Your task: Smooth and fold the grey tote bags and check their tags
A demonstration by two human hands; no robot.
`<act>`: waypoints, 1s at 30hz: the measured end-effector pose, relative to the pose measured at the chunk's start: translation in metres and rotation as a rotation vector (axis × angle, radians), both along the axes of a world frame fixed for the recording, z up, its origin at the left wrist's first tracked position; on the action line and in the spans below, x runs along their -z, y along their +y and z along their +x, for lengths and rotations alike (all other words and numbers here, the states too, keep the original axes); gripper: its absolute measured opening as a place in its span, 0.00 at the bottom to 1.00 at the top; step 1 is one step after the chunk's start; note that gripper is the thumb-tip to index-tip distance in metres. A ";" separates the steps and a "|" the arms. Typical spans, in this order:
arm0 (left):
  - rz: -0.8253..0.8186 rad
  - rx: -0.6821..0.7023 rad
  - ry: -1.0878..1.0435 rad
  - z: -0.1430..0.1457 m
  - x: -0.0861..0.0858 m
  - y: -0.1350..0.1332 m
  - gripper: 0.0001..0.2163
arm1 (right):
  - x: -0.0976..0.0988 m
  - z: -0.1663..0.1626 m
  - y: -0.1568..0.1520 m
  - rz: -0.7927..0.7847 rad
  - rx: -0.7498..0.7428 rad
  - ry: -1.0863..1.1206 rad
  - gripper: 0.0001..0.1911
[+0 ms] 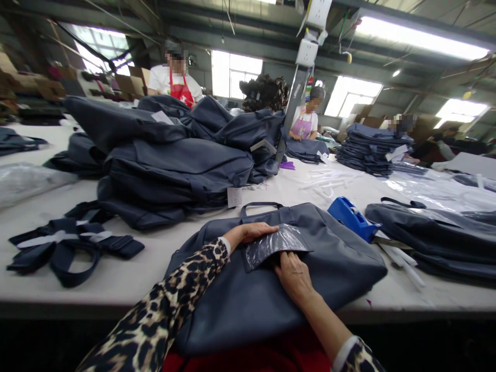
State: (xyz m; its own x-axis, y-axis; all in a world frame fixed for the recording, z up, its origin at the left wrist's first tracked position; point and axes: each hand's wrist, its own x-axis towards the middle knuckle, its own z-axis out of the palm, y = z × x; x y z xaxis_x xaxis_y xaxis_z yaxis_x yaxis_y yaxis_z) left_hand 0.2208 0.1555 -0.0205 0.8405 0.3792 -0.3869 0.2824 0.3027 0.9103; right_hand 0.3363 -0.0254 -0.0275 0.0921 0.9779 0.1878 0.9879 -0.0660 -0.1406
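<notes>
A dark blue bag lies on the table in front of me, its thin handle at the far edge. On top of it is a small dark flap covered in shiny clear plastic; I cannot tell whether it is attached to the bag. My left hand is closed on the flap's upper left edge, fingers pressed together. At the near edge, my right hand grips the flap from below. Its fingertips are partly hidden under the raised edge.
Dark bags are heaped behind on the left. Bundled straps lie at the left. A blue tape dispenser and more bags stand to the right. A metal post rises behind. Co-workers are across the table.
</notes>
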 end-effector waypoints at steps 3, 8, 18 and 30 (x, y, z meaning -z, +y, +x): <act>-0.042 0.050 0.011 0.000 0.000 0.002 0.31 | 0.002 0.003 0.000 0.007 0.026 0.110 0.13; -0.060 0.056 -0.037 0.000 0.004 0.002 0.28 | 0.005 0.015 0.009 0.025 0.062 0.414 0.12; -0.010 0.034 -0.132 -0.005 0.005 -0.002 0.22 | 0.012 0.008 0.028 0.072 0.203 1.336 0.10; 0.291 -0.054 -0.145 0.002 0.007 -0.010 0.26 | 0.006 -0.001 0.043 0.199 0.321 1.879 0.13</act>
